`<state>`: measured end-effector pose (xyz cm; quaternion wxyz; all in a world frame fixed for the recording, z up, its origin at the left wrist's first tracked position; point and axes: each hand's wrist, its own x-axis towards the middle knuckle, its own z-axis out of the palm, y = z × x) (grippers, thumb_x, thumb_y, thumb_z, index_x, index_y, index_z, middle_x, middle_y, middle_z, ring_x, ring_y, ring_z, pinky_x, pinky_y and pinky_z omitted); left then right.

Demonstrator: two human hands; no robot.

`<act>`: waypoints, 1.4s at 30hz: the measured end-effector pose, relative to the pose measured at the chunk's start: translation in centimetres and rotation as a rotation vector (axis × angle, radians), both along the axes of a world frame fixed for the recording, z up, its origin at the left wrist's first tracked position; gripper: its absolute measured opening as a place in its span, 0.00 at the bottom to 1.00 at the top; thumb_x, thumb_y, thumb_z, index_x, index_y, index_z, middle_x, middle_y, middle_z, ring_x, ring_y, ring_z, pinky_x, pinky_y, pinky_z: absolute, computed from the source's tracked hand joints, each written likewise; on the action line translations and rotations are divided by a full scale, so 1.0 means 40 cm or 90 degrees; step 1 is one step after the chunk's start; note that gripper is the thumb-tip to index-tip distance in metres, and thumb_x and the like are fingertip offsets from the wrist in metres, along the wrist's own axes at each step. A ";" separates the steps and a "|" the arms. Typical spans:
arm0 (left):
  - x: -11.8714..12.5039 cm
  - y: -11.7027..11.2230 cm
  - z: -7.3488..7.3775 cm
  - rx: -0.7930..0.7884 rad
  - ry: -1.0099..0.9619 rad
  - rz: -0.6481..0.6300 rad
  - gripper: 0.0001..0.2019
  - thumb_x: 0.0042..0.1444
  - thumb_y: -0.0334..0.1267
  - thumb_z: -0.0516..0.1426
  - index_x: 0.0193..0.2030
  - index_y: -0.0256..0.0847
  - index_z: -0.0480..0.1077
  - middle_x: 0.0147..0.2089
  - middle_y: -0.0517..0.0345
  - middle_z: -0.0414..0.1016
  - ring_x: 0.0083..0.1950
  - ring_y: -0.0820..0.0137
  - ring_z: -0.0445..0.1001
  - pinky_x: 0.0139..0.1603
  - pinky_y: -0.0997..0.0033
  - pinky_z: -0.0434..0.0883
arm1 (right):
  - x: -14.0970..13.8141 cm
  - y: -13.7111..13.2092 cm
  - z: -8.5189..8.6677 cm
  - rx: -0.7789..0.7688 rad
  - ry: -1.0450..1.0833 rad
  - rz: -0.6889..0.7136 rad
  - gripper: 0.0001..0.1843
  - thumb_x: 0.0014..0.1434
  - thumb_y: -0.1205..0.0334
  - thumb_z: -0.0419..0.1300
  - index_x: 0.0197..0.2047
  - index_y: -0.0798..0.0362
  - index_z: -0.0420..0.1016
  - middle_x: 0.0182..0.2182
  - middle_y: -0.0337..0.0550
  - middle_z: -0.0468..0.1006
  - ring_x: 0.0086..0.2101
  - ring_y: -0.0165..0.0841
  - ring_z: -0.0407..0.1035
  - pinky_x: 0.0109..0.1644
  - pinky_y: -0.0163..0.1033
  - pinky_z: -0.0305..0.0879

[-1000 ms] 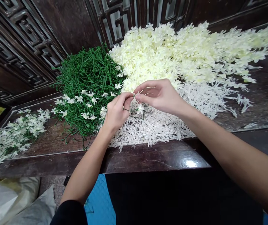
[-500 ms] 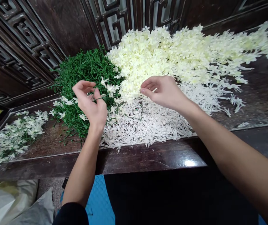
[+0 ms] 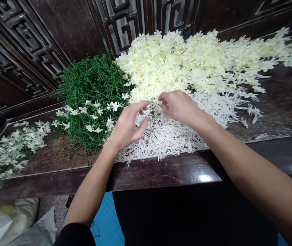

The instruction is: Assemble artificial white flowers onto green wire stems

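Note:
My left hand [image 3: 129, 124] hovers open, fingers spread and empty, over the near edge of a heap of thin white plastic stamens [image 3: 176, 135]. My right hand [image 3: 179, 106] is just to its right, fingers curled and pinched down where the stamens meet a big pile of cream flower petals [image 3: 199, 61]. What the fingertips hold is hidden. A mound of green stems [image 3: 89, 82] lies left of both hands, with several finished white flowers [image 3: 95, 112] resting on its front.
All piles sit on a dark wooden tabletop [image 3: 161, 172] against carved dark panels [image 3: 20, 44]. More finished flowers [image 3: 10, 150] are spread at the far left. White bags [image 3: 13, 225] and a blue mat [image 3: 107, 222] lie below the table's edge.
My left hand swung left over the green stems with a flowered stem, then came back to the middle empty and open. My right hand dropped to the edge of the petal pile.

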<state>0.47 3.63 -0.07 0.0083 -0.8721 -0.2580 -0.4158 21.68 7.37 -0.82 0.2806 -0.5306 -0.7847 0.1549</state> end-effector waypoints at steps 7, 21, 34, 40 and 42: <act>0.018 -0.025 -0.025 -0.141 0.247 -0.020 0.13 0.67 0.40 0.53 0.54 0.38 0.69 0.40 0.53 0.80 0.41 0.66 0.78 0.48 0.59 0.75 | -0.007 -0.010 0.034 0.011 0.008 -0.037 0.16 0.57 0.72 0.56 0.45 0.62 0.81 0.34 0.57 0.80 0.35 0.49 0.76 0.37 0.57 0.74; 0.014 -0.018 -0.015 -0.116 0.135 0.113 0.08 0.65 0.34 0.55 0.44 0.36 0.74 0.34 0.52 0.81 0.34 0.69 0.76 0.35 0.67 0.74 | -0.010 -0.008 0.034 0.021 0.110 -0.027 0.15 0.56 0.75 0.56 0.43 0.57 0.80 0.31 0.48 0.79 0.33 0.40 0.74 0.41 0.52 0.74; 0.028 -0.024 -0.005 -0.225 -0.147 0.131 0.07 0.60 0.33 0.62 0.45 0.38 0.75 0.38 0.56 0.84 0.38 0.73 0.82 0.42 0.75 0.80 | -0.031 -0.049 0.101 -0.282 0.435 0.161 0.07 0.54 0.66 0.69 0.37 0.56 0.78 0.33 0.47 0.81 0.34 0.38 0.77 0.46 0.51 0.76; 0.023 -0.021 0.001 -0.265 -0.194 0.169 0.05 0.58 0.32 0.62 0.42 0.39 0.78 0.38 0.56 0.84 0.37 0.72 0.82 0.42 0.73 0.80 | 0.002 -0.027 0.073 -0.116 0.150 0.057 0.07 0.53 0.63 0.70 0.36 0.54 0.80 0.33 0.47 0.80 0.34 0.41 0.75 0.39 0.53 0.74; 0.023 -0.019 0.001 -0.295 -0.220 0.174 0.05 0.58 0.33 0.62 0.41 0.40 0.79 0.38 0.57 0.84 0.37 0.72 0.81 0.42 0.71 0.80 | 0.014 -0.017 0.057 -0.138 0.028 0.072 0.09 0.48 0.61 0.74 0.32 0.53 0.80 0.31 0.46 0.79 0.32 0.42 0.75 0.37 0.53 0.73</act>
